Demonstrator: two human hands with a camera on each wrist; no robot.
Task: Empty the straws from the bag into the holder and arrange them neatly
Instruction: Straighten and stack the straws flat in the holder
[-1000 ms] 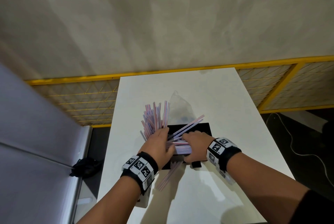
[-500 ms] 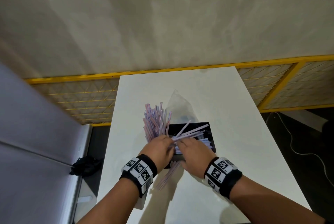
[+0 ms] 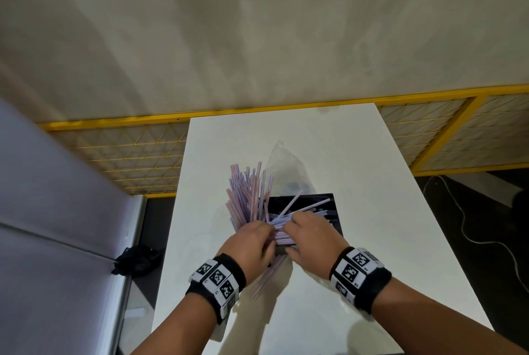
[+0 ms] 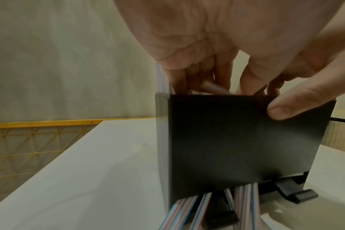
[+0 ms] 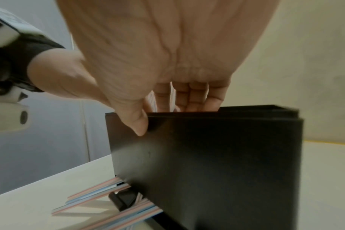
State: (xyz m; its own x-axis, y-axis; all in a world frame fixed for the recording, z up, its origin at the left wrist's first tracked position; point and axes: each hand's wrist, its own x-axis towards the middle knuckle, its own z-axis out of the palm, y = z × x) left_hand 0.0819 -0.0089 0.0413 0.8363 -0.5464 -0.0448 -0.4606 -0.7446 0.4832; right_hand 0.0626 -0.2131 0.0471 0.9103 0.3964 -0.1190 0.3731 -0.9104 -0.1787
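A black box holder stands mid-table; several striped pink-blue straws fan upright at its left end and more lie across its top. My left hand reaches into the holder, fingers curled among straw ends and thumb on the outer front wall. My right hand lies beside it, straight fingers dipping inside the holder, thumb on the front wall. Loose straws poke out under the holder. The clear bag lies behind, flat.
The white table has bare room on the right and far side. A yellow mesh fence runs behind it. A grey panel stands on the left, and a white cable trails on the dark floor at the right.
My right hand has moved from the holder's near edge up onto the straws lying in it. The slanting straws have dropped lower. My left hand has stayed at the upright bunch.
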